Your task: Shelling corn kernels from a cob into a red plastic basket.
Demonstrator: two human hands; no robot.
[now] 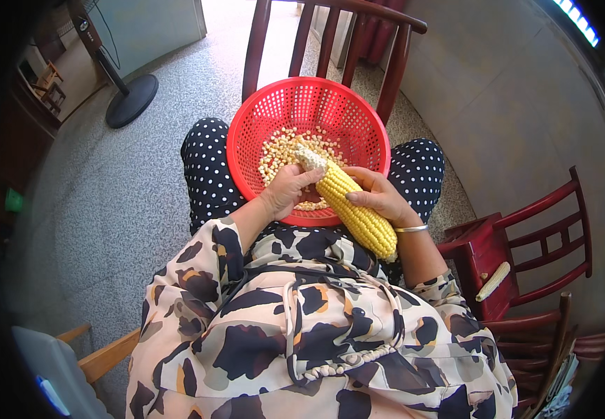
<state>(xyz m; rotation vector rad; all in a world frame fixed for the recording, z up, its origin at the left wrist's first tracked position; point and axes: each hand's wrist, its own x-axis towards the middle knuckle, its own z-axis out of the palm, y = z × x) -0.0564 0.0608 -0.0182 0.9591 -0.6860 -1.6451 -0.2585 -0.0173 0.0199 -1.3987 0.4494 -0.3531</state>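
Observation:
A large yellow corn cob (357,209) lies aslant over the near rim of a red plastic basket (239,131). Its far tip is stripped to the pale core, while rows of kernels cover the rest. My right hand (381,196) grips the cob along its right side, thumb on top. At the bare part near the tip, my left hand (289,188) has its thumb against the cob; the fingers underneath are partly hidden. Loose corn kernels (276,152) are spread over the basket's bottom. The basket sits between my knees, in front of a dark red wooden chair's backrest (326,39).
To the right, a stripped corn cob (493,282) lies on a red wooden chair (485,256) by the wall (470,94). A fan's round black base (132,102) stands on the speckled floor (124,199) at far left. More chair slats (530,348) show at lower right.

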